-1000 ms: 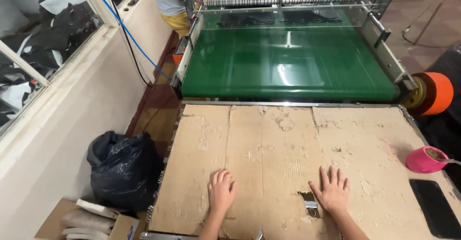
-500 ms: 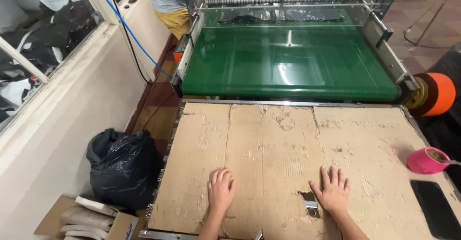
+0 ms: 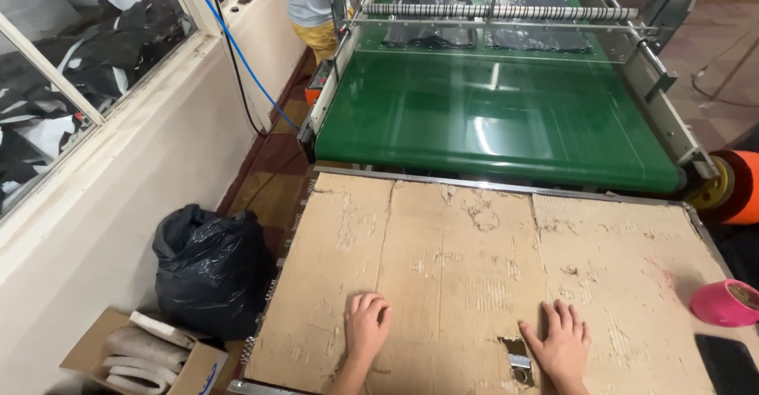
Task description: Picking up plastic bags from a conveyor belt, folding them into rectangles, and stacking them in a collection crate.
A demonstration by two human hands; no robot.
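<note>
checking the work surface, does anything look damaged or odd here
The cardboard sheet covering the table is worn: its top layer is peeled in patches, and a hole beside the right hand exposes a metal piece.

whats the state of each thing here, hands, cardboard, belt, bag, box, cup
left hand: fingers curled, resting on the cardboard, holding nothing
right hand: flat, fingers spread, beside a hole
cardboard sheet: lying flat, worn and torn
metal clip: sitting in the hole
green belt: bare and glossy
black bag: bulging, top gathered
cardboard box: open, pale strips inside
pink cup: upright, open
</note>
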